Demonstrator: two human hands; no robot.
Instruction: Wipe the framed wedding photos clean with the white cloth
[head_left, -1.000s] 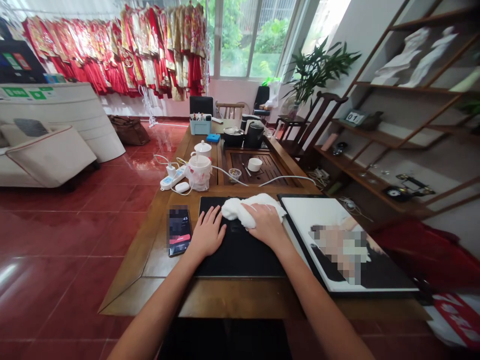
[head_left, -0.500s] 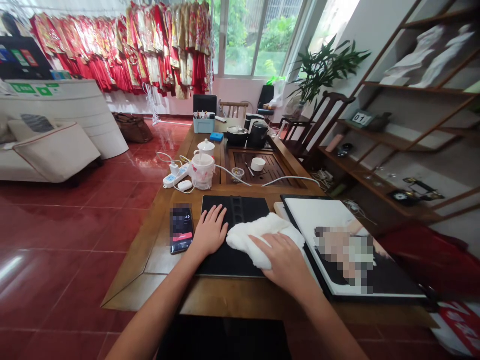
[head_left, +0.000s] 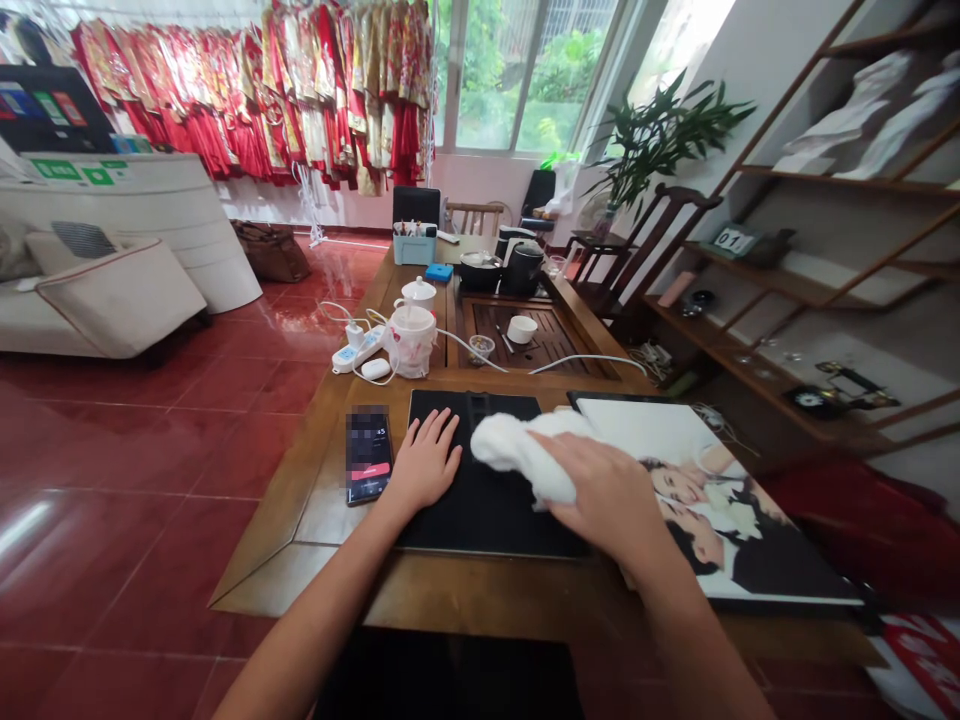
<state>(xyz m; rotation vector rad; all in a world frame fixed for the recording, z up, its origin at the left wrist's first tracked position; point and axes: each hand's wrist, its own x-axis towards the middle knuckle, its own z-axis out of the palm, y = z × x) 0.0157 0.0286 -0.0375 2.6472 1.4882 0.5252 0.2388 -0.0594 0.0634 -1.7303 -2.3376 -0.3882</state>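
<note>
Your left hand (head_left: 427,463) lies flat, grasping nothing, on the left of the board (head_left: 465,512); your right hand (head_left: 606,492) grips the cloth (head_left: 517,450) over the board's right half, its long axis slanting nearer rightward.

White cloth (head_left: 500,443) in right grip (head_left: 606,490), left grip (head_left: 427,466) flat on black board (head_left: 484,520)

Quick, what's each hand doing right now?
Left hand: open, lying flat on the black board.
Right hand: closed, holding a bunched white cloth.
</note>
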